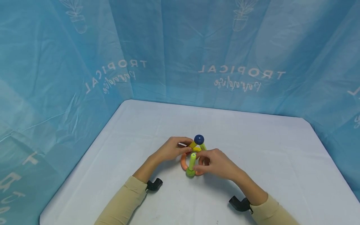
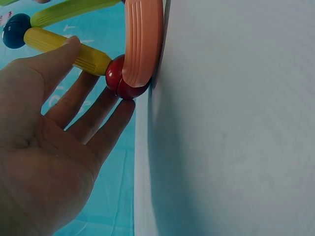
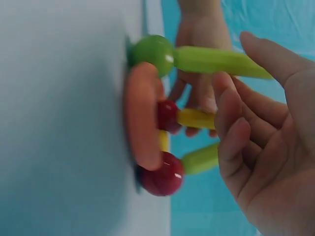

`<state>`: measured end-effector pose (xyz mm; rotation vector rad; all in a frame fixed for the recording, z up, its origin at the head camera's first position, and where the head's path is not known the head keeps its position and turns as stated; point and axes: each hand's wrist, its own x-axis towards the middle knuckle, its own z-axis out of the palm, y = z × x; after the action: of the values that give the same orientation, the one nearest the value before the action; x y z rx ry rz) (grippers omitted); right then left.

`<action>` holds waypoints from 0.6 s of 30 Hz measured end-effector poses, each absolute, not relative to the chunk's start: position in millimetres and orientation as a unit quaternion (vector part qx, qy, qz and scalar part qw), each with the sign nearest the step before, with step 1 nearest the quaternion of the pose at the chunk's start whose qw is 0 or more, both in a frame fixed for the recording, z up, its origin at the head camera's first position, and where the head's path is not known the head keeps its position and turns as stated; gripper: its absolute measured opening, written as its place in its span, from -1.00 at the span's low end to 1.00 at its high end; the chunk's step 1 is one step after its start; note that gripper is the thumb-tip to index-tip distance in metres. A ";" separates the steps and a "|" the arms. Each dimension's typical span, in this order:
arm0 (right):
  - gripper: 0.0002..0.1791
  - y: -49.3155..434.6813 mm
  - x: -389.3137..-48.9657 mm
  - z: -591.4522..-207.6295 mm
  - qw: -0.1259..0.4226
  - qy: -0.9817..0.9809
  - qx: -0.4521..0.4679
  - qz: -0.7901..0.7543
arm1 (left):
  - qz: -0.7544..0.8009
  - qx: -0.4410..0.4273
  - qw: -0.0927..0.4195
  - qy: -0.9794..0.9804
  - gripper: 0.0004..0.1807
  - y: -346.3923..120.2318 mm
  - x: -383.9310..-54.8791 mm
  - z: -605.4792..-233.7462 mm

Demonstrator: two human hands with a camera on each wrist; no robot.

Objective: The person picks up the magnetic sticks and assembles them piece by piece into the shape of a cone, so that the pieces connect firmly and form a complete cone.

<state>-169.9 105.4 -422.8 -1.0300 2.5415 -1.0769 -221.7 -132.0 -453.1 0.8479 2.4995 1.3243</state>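
A small structure of coloured balls and rods stands on the table. My left hand (image 1: 172, 148) pinches a slanted yellow rod (image 2: 91, 58), its thumb on the rod and its fingers by the red ball (image 2: 116, 73) below. The dark blue ball (image 1: 199, 139) joins that rod to a light green rod (image 2: 74, 12) at the top. A second light green rod (image 1: 192, 162) rises, tilted, from a green ball (image 1: 190, 172). Around this rod the thumb and forefinger of my right hand (image 1: 216, 163) stand apart, its other fingers loosely bent. Whether they touch it is unclear.
Orange curved pieces (image 3: 141, 115) and a yellow curved piece (image 1: 197, 149) form the base, with another red ball (image 3: 162, 174). A white cloth covers the table (image 1: 157, 200). Blue printed curtains (image 1: 180, 53) hang around it. Black wrist cameras (image 1: 239, 204) sit below both hands.
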 end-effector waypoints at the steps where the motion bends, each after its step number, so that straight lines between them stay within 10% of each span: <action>1: -0.67 103.4 -168.9 -425.2 0.091 0.862 -0.347 -0.358 | 0.447 0.284 0.096 0.843 -0.66 -132.4 -221.7 -453.4; 18: -0.81 98.3 -170.8 -441.3 0.059 0.879 -0.324 -0.344 | 0.441 0.276 0.093 0.849 -0.69 -133.0 -221.7 -453.4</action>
<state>-170.8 98.3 -441.3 -0.9802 2.6634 -1.0421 -221.7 -133.0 -453.4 0.8182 2.5194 1.3100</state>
